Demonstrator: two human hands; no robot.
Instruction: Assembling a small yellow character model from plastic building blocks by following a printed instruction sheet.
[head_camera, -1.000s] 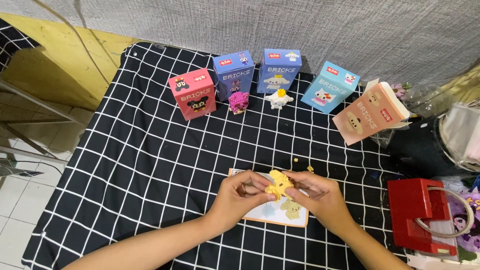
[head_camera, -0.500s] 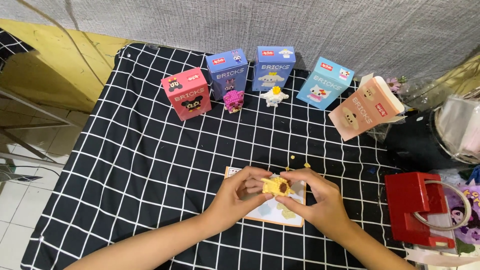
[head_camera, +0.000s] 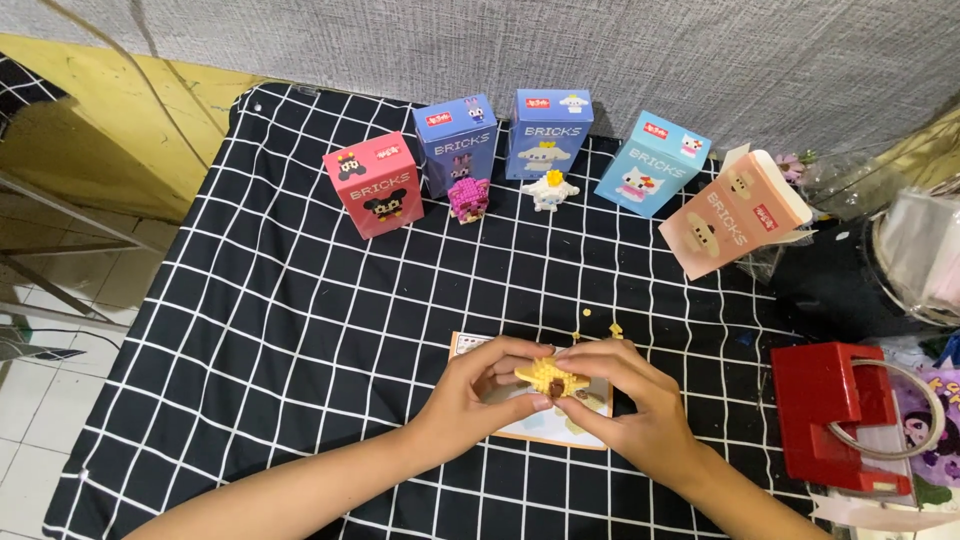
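A table covered by a black cloth with a white grid is seen from above. Along its far edge, from left to right, a red brick-set box, a purple box, a blue box and a light-blue box are stood upright, and a peach box is tilted with its top flap open, towards the far right corner. A small pink brick figure is placed just in front of the purple box, and a white brick figure just in front of the blue one, apparently set out as a display row. Near the middle of the near edge, the left hand and the right hand are brought together, fingers closed from both sides on a small yellow brick model with a brown patch; it is held just above a printed instruction sheet, which is largely covered by the hands, presumably so that the pieces can be pressed together over the guide. Two loose yellow bricks are noted on the cloth just beyond the hands. At the right edge a red plastic case with a wire ring is found, with dark bags and clutter behind it. Nothing lies between the hands and the boxes.
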